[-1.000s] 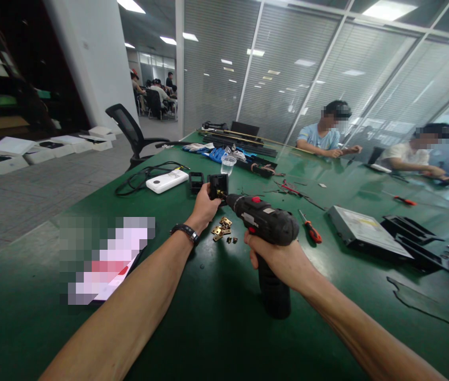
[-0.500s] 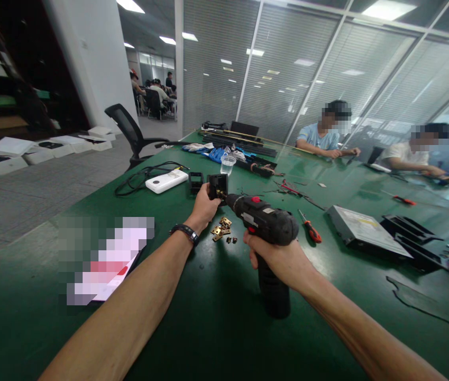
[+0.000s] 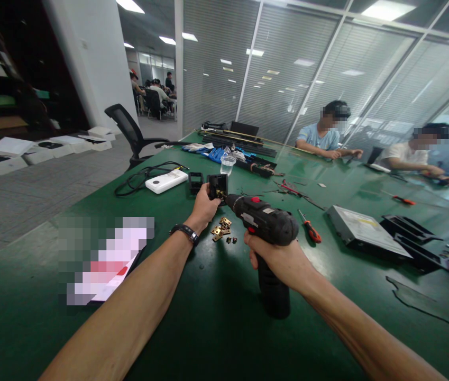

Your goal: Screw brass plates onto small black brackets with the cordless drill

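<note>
My left hand (image 3: 205, 206) is closed on the side of a small black plastic housing (image 3: 218, 183) that has brass-coloured parts inside. In my right hand (image 3: 274, 254) is a black cordless drill (image 3: 266, 216) with red buttons, gripped by its handle. The drill's chuck points left into the housing's open face; the tip of the bit is too small to make out. Just below lies a small pile of brass-coloured metal pieces (image 3: 221, 229), with two little dark parts (image 3: 231, 240) beside it. A second black frame-like housing (image 3: 196, 182) stands left of the held one.
On the left are a white power bank (image 3: 166, 181), a black cable (image 3: 133, 182) and a blurred-out phone (image 3: 109, 264). To the right lie a screwdriver (image 3: 310, 228) and a metal drive box (image 3: 369, 232). A plastic cup (image 3: 227, 165) and gloves (image 3: 212, 152) sit farther back. Two people work across the table.
My hands, the drill and the housing look the same as before. Across the table, the two people's hands have shifted slightly.
</note>
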### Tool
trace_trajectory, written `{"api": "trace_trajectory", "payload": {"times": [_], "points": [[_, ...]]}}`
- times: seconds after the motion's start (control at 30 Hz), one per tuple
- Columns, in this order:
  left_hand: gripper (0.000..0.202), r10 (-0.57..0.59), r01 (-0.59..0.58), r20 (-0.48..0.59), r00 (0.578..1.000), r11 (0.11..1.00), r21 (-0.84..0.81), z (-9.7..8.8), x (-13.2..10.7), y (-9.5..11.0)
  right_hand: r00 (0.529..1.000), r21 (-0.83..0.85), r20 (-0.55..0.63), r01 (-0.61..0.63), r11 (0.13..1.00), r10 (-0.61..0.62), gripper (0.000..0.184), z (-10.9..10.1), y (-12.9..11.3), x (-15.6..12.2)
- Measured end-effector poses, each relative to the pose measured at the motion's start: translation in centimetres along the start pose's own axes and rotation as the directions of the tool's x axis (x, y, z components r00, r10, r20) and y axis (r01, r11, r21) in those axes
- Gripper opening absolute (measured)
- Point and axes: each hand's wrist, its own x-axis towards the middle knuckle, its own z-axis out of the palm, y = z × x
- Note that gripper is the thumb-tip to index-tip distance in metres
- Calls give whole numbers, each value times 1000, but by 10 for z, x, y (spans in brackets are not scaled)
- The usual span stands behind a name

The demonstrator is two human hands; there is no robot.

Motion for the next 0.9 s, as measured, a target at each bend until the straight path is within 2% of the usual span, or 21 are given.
{"api": "trace_trajectory", "payload": {"times": [0.3, 0.43, 0.67, 0.9], "points": [[52, 5, -5, -2, 1000, 1000, 10, 0, -2, 4, 1000, 13, 1, 1, 1000, -1, 21, 1, -2, 1], [54, 8, -8, -3, 1000, 1000, 2, 0, -1, 3, 1000, 14, 7, 7, 1000, -7, 26, 1, -1, 1], [54, 15, -15, -5, 1000, 1000, 17, 0, -1, 2, 1000, 12, 5, 29, 1000, -29, 13, 0, -3, 1], [54, 1, -1, 8, 1000, 1000, -4, 0, -1, 0, 1000, 22, -3, -13, 1000, 13, 14, 0, -2, 0]]}}
